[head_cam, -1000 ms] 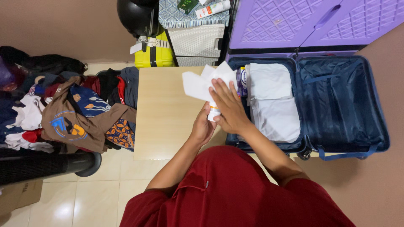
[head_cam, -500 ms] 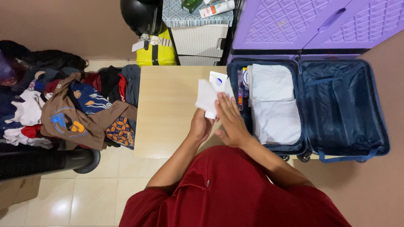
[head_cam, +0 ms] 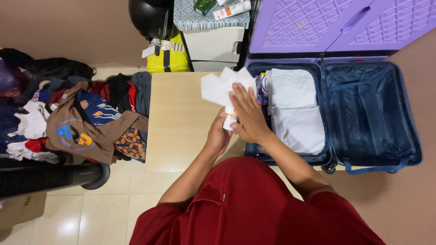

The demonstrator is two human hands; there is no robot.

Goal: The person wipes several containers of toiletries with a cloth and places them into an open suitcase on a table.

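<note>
The left hand [head_cam: 219,136] has its fingers closed round a small white bottle [head_cam: 230,119] above the bench [head_cam: 181,122]; the right hand [head_cam: 247,119], fingers spread, presses white paper [head_cam: 217,87] over its top; wrapping looks half done; the open suitcase [head_cam: 372,109] already holds folded white clothes [head_cam: 295,109]; the bottle remains unpacked.

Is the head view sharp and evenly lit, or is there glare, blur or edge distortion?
Head view: soft even indoor light, no hard shadows; mild sheen on floor tiles; the white paper is bright and nearly featureless; both hands are reasonably sharp; the low table shows slight wide-angle bending.
</note>
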